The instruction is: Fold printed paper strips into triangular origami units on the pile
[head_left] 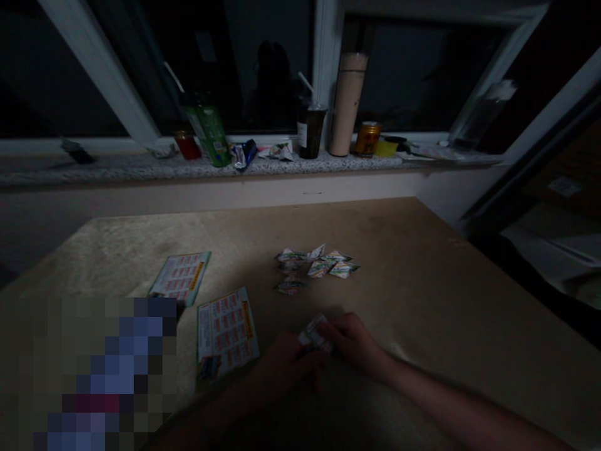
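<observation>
Both hands meet low over the wooden table [422, 300]. My left hand [286, 363] and my right hand [354, 343] are closed together on a small folded piece of printed paper [315, 332], pinched between the fingers. A little beyond them lies a cluster of several small folded paper pieces [314, 266]. Left of my hands lie two printed leaflets, one close by [226, 332] and one farther away [181, 277].
A stone windowsill [117, 168] runs along the back with a green bottle [209, 133], a red jar [188, 145], a dark cup with a straw [310, 128], a tall beige flask [347, 103], an orange can [367, 139] and wrappers. The lower left of the view is blurred out.
</observation>
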`<state>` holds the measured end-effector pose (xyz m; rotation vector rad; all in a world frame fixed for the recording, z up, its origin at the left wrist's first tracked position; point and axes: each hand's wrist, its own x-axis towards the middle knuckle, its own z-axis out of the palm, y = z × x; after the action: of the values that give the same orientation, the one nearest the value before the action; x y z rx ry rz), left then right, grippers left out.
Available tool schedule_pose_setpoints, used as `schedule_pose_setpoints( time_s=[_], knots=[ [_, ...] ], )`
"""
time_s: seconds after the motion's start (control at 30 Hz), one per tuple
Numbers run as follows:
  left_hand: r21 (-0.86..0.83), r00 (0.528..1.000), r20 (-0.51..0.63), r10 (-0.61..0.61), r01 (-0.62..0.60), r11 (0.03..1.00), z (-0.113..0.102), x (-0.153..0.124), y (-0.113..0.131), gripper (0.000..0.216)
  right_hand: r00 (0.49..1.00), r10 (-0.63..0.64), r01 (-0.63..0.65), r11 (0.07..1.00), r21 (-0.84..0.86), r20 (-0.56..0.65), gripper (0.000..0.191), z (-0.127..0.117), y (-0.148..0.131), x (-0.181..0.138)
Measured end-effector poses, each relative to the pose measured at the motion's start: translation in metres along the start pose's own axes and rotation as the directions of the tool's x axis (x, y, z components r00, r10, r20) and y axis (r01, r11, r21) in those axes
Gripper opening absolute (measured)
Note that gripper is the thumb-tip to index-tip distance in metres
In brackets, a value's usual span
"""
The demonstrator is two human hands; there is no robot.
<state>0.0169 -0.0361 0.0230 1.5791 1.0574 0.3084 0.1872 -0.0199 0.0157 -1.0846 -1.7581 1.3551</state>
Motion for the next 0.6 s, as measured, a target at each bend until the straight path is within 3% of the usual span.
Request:
schedule_pose_setpoints(
  time_s=[0.2, 0.37, 0.6],
  knots=[
    [-0.038, 0.999, -0.036, -0.032, 0.030, 0.999, 0.0016, 0.0004, -0.0002, 0.045, 0.999, 0.045, -0.044, 0.994, 0.097, -0.002, 0.056, 0.0014, -0.0013, -0.0012],
    [0.062, 0.998, -0.055, -0.035, 0.038, 0.997, 0.0014, -0.0004, 0.0000, 0.043, 0.995, 0.089, -0.093, 0.980, 0.175, 0.035, 0.056, 0.0027, -0.0022, -0.0025],
    [0.027, 0.996, -0.087, -0.007, 0.010, 1.000, -0.0015, -0.0001, 0.0023, 0.042, 0.995, 0.036, -0.056, 0.976, 0.212, 0.096, 0.051, 0.0031, -0.0045, -0.0042]
  ],
)
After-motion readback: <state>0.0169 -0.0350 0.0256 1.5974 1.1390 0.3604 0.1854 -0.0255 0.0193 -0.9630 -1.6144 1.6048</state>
